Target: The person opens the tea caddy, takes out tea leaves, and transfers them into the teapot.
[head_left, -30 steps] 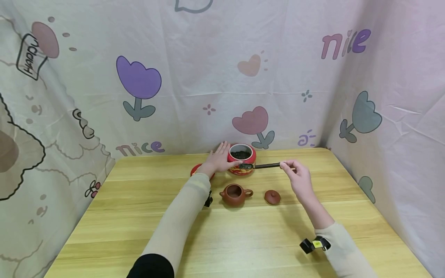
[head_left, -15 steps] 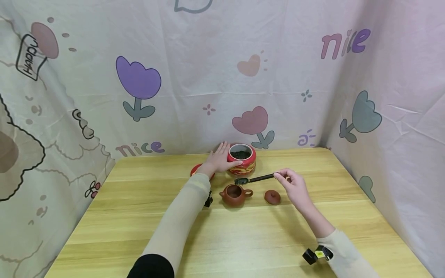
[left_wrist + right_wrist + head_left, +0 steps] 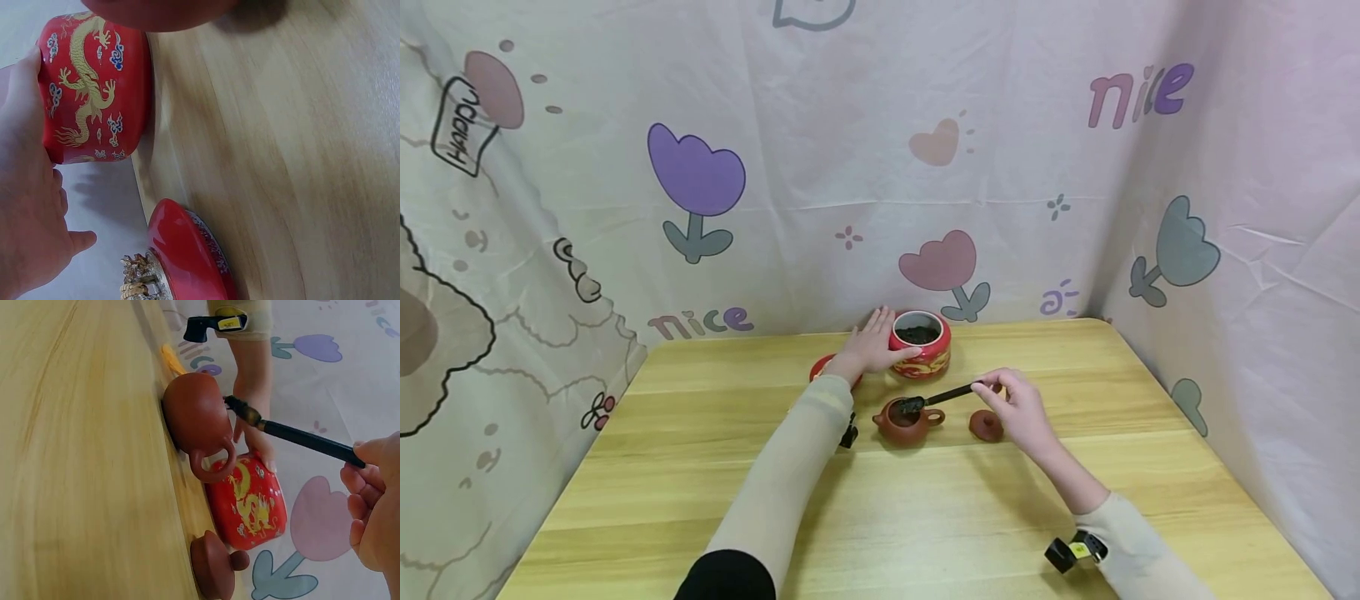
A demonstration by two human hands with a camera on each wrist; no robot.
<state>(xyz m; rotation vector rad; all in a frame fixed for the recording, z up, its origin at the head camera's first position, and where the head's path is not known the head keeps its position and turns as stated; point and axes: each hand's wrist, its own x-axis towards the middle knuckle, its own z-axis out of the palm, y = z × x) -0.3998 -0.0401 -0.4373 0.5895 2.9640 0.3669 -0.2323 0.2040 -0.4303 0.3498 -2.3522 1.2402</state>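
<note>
My right hand [image 3: 1017, 407] pinches the end of a dark tea scoop [image 3: 951, 393] between thumb and fingers. The scoop's head, with dark tea leaves on it, is at the mouth of a small brown clay teapot [image 3: 901, 432]; how many leaves lie inside cannot be told. Behind the teapot stands a red tea jar [image 3: 94, 94] with a gold dragon, uncovered, dark leaves [image 3: 917, 335] inside it. My left hand [image 3: 874, 346] rests against the jar's left side, fingers straight, thumb along its front.
The teapot's lid [image 3: 987, 427] lies knob up, right of the teapot. The jar's red lid [image 3: 184, 250], with a gold ornament, lies left of the jar, partly behind my left wrist. A printed curtain [image 3: 820, 275] hangs at the wooden table's [image 3: 715, 475] far edge.
My right hand has brought the scoop from in front of the jar toward me and down to the teapot's mouth. My left hand has stayed against the jar.
</note>
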